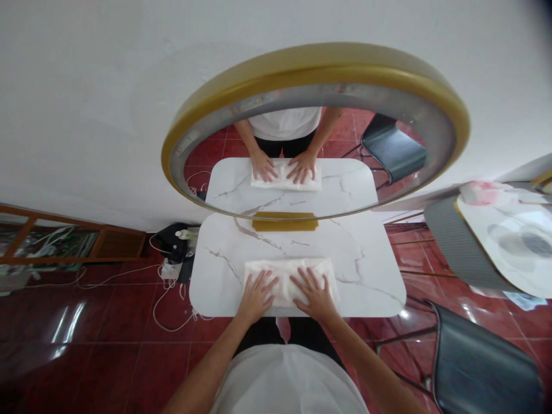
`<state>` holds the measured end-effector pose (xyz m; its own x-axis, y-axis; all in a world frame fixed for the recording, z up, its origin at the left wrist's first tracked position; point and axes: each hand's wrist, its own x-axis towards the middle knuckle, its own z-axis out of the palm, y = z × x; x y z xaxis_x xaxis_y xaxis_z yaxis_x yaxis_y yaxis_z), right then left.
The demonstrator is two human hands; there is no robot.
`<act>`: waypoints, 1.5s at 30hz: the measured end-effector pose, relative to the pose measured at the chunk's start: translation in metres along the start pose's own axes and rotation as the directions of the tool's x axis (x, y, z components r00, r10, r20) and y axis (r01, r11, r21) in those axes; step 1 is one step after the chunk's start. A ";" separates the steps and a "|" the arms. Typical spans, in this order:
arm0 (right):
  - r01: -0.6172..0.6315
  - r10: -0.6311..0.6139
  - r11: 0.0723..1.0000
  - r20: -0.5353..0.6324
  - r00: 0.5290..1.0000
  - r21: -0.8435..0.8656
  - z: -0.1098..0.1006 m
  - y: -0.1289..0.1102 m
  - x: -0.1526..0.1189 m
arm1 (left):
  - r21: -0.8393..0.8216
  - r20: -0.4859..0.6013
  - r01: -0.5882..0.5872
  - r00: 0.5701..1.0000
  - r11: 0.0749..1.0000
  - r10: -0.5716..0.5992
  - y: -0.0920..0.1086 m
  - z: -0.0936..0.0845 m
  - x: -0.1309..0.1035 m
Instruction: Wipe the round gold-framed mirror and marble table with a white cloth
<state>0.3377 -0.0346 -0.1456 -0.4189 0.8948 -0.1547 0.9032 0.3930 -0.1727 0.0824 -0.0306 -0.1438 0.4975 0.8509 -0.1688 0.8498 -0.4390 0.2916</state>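
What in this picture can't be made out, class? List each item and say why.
All in the head view:
- White cloth under the left hand and right hand: hidden by them.
- Side table's far end: cut off by the right edge.
- Contents of the wooden-framed cabinet: too small and blurred.

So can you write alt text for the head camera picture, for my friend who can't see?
A person's left hand and right hand lie flat, fingers spread, on a white cloth-like bundle on a marble-patterned table. Behind, a big gold-rimmed mirror reflects them; a dark chair stands right.
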 end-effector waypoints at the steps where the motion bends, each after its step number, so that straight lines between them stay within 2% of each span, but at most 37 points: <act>1: -0.016 0.016 1.000 -0.004 1.000 -0.008 -0.004 0.004 0.013 | -0.011 -0.002 0.025 1.000 1.000 -0.025 -0.003 -0.004 0.013; 5: -0.093 0.093 0.995 -0.005 0.996 -0.022 -0.016 0.014 0.063 | -0.042 -0.017 0.119 0.993 0.992 -0.120 -0.014 -0.020 0.065; 7: -0.139 0.140 0.990 0.013 0.990 -0.017 -0.019 0.016 0.080 | -0.050 -0.018 0.142 0.989 0.989 -0.143 -0.016 -0.026 0.084; 9: -0.174 0.174 0.985 0.037 0.984 -0.003 -0.020 0.016 0.088 | -0.062 -0.005 0.169 0.985 0.984 -0.170 -0.015 -0.030 0.094; 11: -0.185 0.185 0.983 0.041 0.982 0.013 -0.018 0.013 0.086 | -0.075 0.008 0.193 0.981 0.978 -0.193 -0.011 -0.030 0.094; 14: -0.171 0.171 0.985 0.007 0.985 0.023 -0.012 0.006 0.065 | -0.073 0.012 0.182 0.983 0.981 -0.182 -0.004 -0.024 0.075; 21: -0.037 0.037 0.999 -0.002 0.999 0.037 0.005 -0.014 -0.018 | -0.067 0.072 0.018 0.997 0.998 -0.013 0.010 0.000 -0.009; 24: -0.020 0.020 0.999 0.011 1.000 0.046 0.009 -0.018 -0.035 | -0.084 0.079 0.009 0.997 0.996 -0.002 0.015 0.005 -0.027; 32: -0.010 0.010 1.000 0.036 0.999 0.011 0.016 -0.015 -0.025 | -0.184 0.105 0.022 0.994 0.983 -0.002 0.008 -0.003 -0.023; 36: 0.031 -0.032 0.999 0.074 0.997 0.006 0.020 -0.019 -0.014 | -0.199 0.086 0.042 0.996 0.979 -0.025 -0.002 -0.007 -0.032; 40: 0.077 -0.078 0.997 0.096 0.992 0.016 0.023 -0.050 0.005 | -0.182 0.071 0.105 0.993 0.978 -0.094 -0.025 -0.012 -0.052; 45: 0.115 -0.118 0.992 0.086 0.989 0.044 0.031 -0.117 0.031 | -0.134 0.031 0.202 0.979 0.970 -0.200 -0.067 -0.020 -0.092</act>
<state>0.2165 -0.0592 -0.1599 -0.5291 0.8206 -0.2161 0.8442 0.4832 -0.2322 -0.0240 -0.0739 -0.1290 0.3227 0.9122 -0.2526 0.9018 -0.2153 0.3748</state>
